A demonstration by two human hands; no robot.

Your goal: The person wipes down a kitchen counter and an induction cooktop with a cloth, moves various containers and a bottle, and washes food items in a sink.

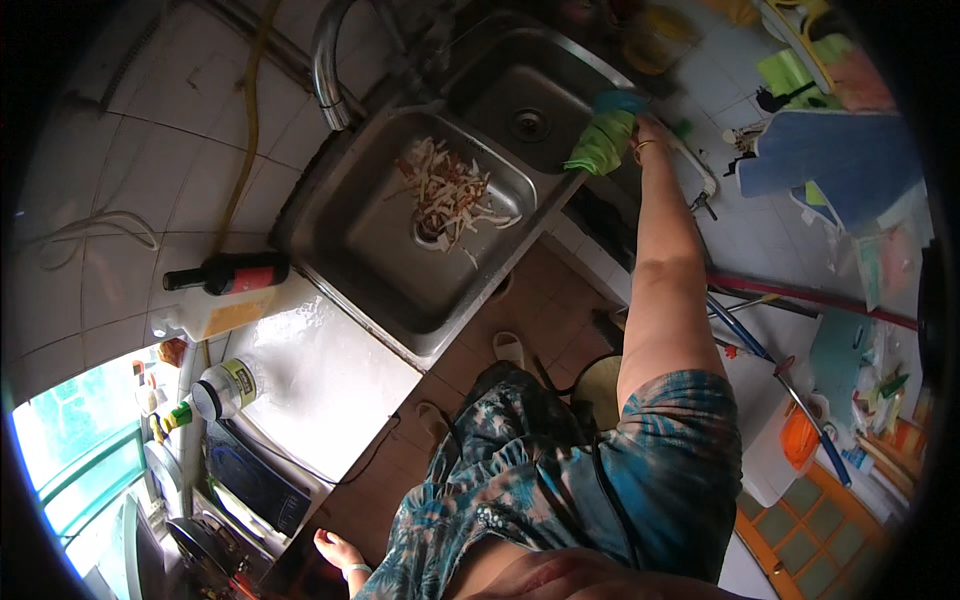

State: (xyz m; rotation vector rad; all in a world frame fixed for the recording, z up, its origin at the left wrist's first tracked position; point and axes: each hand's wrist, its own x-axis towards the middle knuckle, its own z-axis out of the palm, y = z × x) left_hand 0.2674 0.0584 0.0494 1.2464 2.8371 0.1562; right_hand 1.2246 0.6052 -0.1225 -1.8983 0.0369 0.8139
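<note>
My right arm reaches to the far edge of the double sink. There my right hand [649,135], with a bracelet at the wrist, is against a green and blue cloth-like item [604,141] at the rim of the smaller basin [480,67]. My fingers are partly hidden, so I cannot tell whether they grip it. Low at my side, my left hand [337,550] holds nothing visible, its fingers loosely extended. Pale and brown peelings [446,191] lie heaped around the drain in the larger stainless steel basin [337,240].
A chrome faucet [330,82] arches over the sink. On the white counter [330,375] are a dark bottle [240,274], a plastic jug [217,311] and a clear jar [225,386]. A black induction cooker [259,480] stands beyond. A blue-handled pole [780,382] leans at right.
</note>
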